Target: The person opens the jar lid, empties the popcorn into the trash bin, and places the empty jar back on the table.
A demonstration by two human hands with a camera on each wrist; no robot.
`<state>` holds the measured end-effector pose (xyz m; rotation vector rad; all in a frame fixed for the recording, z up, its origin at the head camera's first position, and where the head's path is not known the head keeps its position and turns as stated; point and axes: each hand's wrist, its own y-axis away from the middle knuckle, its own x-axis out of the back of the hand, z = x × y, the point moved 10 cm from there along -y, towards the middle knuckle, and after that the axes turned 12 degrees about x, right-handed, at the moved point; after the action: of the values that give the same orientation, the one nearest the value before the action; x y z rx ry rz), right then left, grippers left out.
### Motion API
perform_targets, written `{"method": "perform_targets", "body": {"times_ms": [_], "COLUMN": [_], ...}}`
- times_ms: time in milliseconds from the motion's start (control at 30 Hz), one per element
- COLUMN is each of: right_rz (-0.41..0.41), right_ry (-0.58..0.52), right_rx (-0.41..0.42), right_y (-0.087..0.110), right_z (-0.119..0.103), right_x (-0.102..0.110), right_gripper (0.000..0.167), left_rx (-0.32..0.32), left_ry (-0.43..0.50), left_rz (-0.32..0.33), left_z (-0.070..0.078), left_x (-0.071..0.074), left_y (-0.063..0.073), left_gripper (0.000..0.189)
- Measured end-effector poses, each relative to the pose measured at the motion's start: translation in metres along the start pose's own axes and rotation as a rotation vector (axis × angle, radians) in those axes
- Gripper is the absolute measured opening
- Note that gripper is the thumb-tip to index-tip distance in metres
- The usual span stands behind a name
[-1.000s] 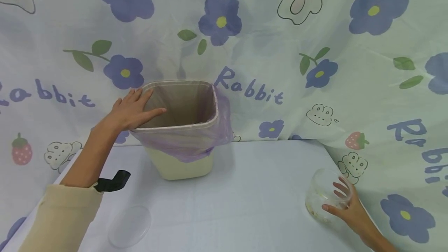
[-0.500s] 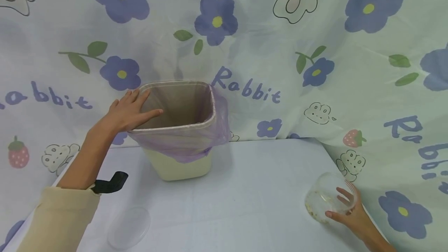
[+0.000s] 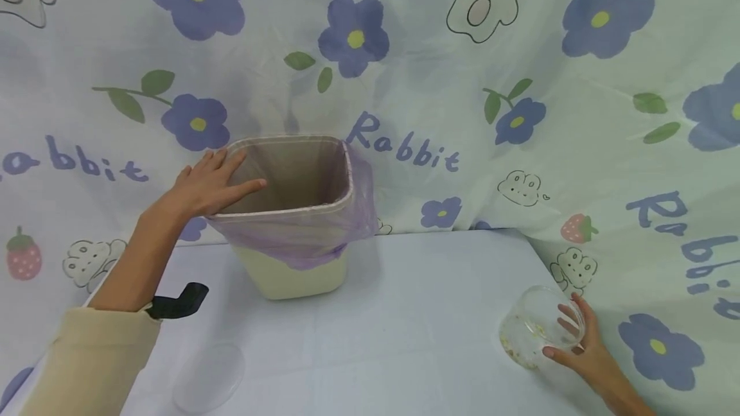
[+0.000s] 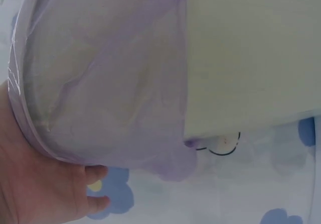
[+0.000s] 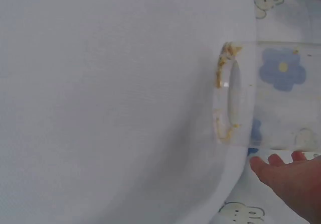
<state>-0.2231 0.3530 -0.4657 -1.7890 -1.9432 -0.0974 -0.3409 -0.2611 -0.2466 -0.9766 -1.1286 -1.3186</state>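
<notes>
Change: since earlier frames, right hand (image 3: 584,355) and cup (image 3: 540,326) are settling slightly lower, at 4 o'clock on table (image 3: 405,313).
Right hand: fingers are curling around cup, which is tilting.
Left hand (image 3: 211,185): flat, fingers straight, resting on bin (image 3: 289,210) rim at 11 o'clock.
Risk: residue is likely spilling if cup is tipping short of bin; liner (image 3: 306,239) could be slipping.
Around: lid (image 3: 209,377) is lying at 7 o'clock; nothing is blocking the path.

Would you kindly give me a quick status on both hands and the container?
Left hand flat on bin rim, fingers straight. Right hand grips clear container at table's right edge, crumbs inside. Lid lies apart, near left; nothing between container and bin.
</notes>
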Motion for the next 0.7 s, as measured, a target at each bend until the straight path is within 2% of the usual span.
{"method": "perform_targets", "body": {"times_ms": [67, 200, 267, 400, 467, 567, 700], "right_rz": [0.027, 0.114, 0.171, 0.213, 0.205, 0.16, 0.065], "right_ry": [0.072, 0.204, 0.269, 0.335, 0.372, 0.418, 0.452], "right_rx": [0.052, 0.196, 0.296, 0.419, 0.455, 0.479, 0.468], "right_y": [-0.003, -0.013, -0.018, -0.031, -0.036, -0.042, -0.051], "right_z": [-0.013, -0.05, -0.071, -0.108, -0.123, -0.139, -0.153], "right_x": [0.007, 0.025, 0.032, 0.036, 0.035, 0.029, 0.015], "right_gripper": [0.101, 0.067, 0.054, 0.043, 0.042, 0.041, 0.041], "left_rx": [0.001, -0.011, -0.021, -0.028, -0.042, -0.097, -0.173], "left_ry": [0.006, 0.026, 0.034, 0.033, 0.028, 0.041, 0.023], "left_rz": [-0.007, -0.022, -0.028, -0.033, -0.028, -0.006, 0.059], "left_z": [0.0, 0.004, 0.007, 0.01, 0.014, 0.024, 0.046], "left_x": [-0.001, -0.001, -0.001, 0.002, 0.004, 0.007, 0.008], "left_y": [0.001, 0.003, 0.004, 0.008, 0.012, 0.022, 0.047], "left_gripper": [0.092, 0.087, 0.085, 0.082, 0.08, 0.077, 0.077]}}
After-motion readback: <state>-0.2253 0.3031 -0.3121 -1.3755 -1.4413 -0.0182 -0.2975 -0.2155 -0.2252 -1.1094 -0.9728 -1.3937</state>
